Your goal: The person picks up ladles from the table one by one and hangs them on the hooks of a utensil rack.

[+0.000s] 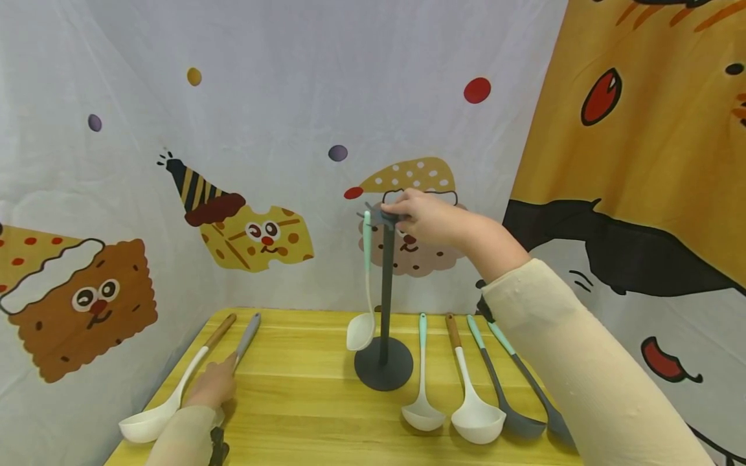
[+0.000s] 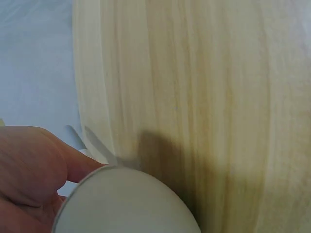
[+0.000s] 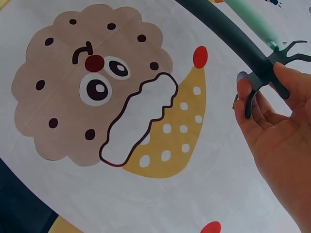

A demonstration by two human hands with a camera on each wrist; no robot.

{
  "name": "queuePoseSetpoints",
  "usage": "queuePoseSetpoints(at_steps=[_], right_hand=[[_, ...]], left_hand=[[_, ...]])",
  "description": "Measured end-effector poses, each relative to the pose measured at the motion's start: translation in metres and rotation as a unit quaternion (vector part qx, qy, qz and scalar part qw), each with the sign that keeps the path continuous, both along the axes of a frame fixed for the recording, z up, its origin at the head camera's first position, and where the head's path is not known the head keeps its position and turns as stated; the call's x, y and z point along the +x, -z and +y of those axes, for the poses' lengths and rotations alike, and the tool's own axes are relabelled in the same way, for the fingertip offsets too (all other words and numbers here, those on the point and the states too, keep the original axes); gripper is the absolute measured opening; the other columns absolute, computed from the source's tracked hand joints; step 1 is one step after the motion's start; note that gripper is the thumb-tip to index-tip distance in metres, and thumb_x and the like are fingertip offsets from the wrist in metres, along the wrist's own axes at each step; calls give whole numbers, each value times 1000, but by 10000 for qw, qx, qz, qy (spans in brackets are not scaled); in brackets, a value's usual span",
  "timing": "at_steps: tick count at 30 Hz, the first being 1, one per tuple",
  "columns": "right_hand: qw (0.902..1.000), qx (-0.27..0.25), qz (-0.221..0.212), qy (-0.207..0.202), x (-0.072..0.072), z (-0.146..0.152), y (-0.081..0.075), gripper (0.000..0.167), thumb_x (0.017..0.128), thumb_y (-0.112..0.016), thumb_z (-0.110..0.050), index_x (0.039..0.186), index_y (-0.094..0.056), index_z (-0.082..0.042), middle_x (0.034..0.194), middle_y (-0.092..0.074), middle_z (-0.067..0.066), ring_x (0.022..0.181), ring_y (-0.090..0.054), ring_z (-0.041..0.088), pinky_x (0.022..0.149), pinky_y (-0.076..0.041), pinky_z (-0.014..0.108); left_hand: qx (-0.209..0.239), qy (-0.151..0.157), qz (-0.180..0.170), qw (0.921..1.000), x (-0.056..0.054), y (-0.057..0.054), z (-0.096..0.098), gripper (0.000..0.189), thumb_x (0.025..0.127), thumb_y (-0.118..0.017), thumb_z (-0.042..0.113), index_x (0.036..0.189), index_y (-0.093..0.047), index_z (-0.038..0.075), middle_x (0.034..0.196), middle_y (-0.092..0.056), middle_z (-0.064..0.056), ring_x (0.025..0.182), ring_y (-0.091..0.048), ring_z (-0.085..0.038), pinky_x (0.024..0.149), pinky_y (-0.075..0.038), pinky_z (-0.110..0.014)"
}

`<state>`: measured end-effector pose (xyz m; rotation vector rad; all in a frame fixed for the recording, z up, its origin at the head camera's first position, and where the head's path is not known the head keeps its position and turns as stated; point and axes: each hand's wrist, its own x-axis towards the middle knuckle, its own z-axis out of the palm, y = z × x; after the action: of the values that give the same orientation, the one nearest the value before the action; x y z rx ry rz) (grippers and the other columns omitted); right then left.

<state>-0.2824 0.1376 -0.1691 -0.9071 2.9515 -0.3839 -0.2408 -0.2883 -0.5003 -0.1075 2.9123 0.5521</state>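
Observation:
In the head view my left hand (image 1: 212, 383) grips a ladle with a grey handle (image 1: 249, 333) at the left of the table. Its pale round bowl (image 2: 129, 204) fills the bottom of the left wrist view beside my left hand (image 2: 34, 170). My right hand (image 1: 428, 217) pinches the hooked top of a dark utensil stand (image 1: 386, 278), with thumb and fingers around the hooks (image 3: 265, 75). From one hook hangs a white ladle (image 1: 361, 330) by its mint-green handle (image 3: 252, 22), left of the post.
A white ladle with a brown handle (image 1: 218, 330) lies at the table's left edge. Right of the stand's round base (image 1: 373, 372) lie a mint-handled white ladle (image 1: 423, 415), a brown-handled white one (image 1: 478, 421) and two grey ones with mint handles (image 1: 519, 424). A printed cloth (image 1: 280, 97) hangs behind.

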Motion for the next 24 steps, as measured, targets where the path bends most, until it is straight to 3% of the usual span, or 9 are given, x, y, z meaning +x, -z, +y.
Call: queuePoseSetpoints(at_steps=[7, 15, 18, 21, 24], right_hand=[[10000, 27, 31, -14, 1, -2, -1, 53, 110, -51, -7, 161, -39, -8, 152, -44, 21, 127, -51, 34, 89, -45, 42], [10000, 39, 57, -21, 1, -2, -1, 53, 109, -52, -7, 161, -39, -7, 151, -45, 22, 127, -51, 34, 89, -45, 42], [10000, 51, 50, 1, 0, -2, -1, 53, 110, -51, -7, 161, -39, -8, 150, -45, 22, 123, -52, 33, 88, -45, 42], [10000, 44, 44, 15, 0, -2, 0, 53, 110, -51, -7, 162, -39, -8, 150, -45, 22, 121, -52, 33, 87, -45, 41], [10000, 41, 55, 15, 0, -2, 0, 53, 110, -50, -7, 161, -39, -9, 150, -45, 22, 121, -52, 33, 86, -45, 41]], left_hand=[[15, 33, 277, 9996, -4, -2, 3, 63, 96, -45, -9, 157, -32, -9, 132, -45, -53, 96, -62, -52, 72, -52, -51], [165, 2, 715, 9973, -8, -9, 14, 70, 92, -50, -11, 159, -32, -6, 114, -55, -47, 78, -56, -38, 57, -42, -38], [296, -78, 705, 9970, -11, -10, 18, 74, 91, -50, -11, 162, -28, -2, 118, -52, -48, 74, -52, -33, 54, -40, -36], [354, -124, 746, 9965, -13, -11, 20, 77, 91, -52, -10, 163, -28, 1, 129, -48, -49, 82, -55, -35, 56, -42, -37], [343, -146, 788, 9962, -15, -11, 22, 78, 90, -55, -9, 163, -29, 2, 125, -50, -46, 84, -57, -37, 57, -45, -39]])
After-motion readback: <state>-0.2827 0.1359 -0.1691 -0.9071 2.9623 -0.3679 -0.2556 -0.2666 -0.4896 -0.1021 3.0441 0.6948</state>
